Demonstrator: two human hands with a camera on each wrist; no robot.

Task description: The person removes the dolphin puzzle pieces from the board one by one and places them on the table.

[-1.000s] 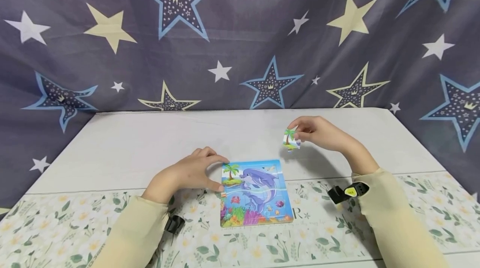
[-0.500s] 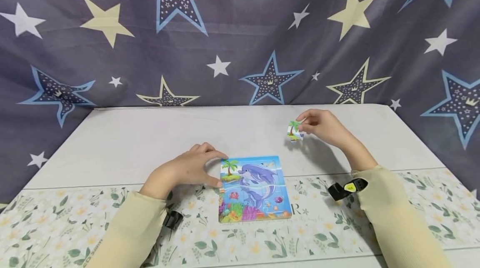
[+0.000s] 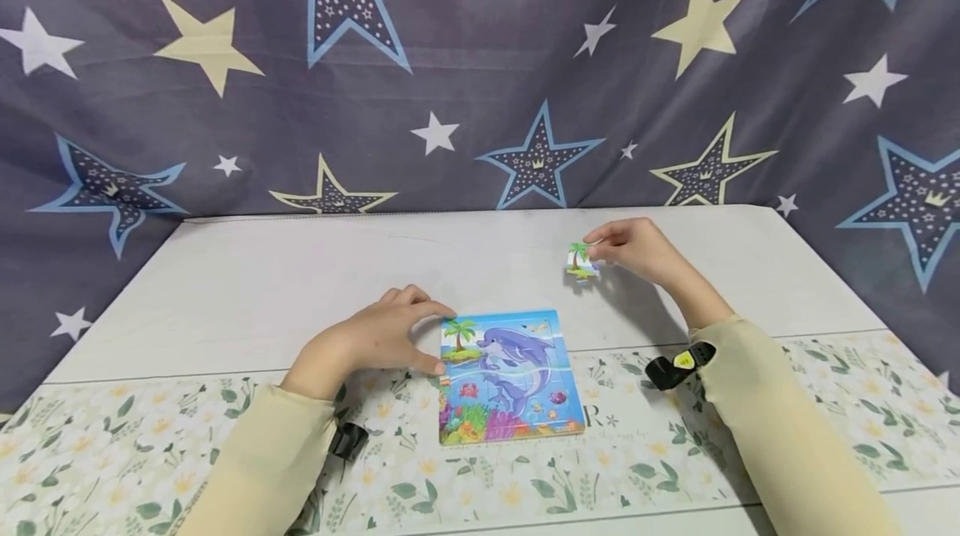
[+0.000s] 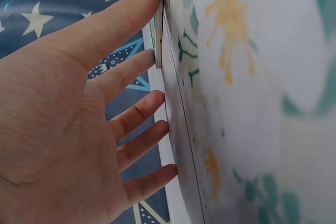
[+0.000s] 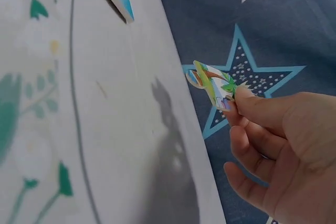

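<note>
In the head view a square dolphin jigsaw puzzle (image 3: 517,373) lies flat, with a palm tree in its upper left corner and corals along the bottom. My left hand (image 3: 375,336) is at its left side, thumb and index finger spread along the edge. From the left wrist view, the thumb (image 4: 139,9) lies against the board's rim and the other fingers extend loosely. My right hand (image 3: 633,248) pinches a puzzle piece (image 3: 580,262) printed with a palm tree, held up behind and right of the board. The right wrist view shows the piece (image 5: 212,85) between thumb and fingertips.
The tabletop (image 3: 322,269) is white at the back, with a floral cloth (image 3: 622,469) across the front. A dark star-patterned curtain (image 3: 480,44) hangs behind the table. Black straps (image 3: 678,365) sit at the wrists. The right hand's shadow falls on the white surface.
My right hand has lifted the palm-tree piece slightly farther back, then shifted a little left. The left hand keeps its place at the board, and the camera has tilted slightly.
</note>
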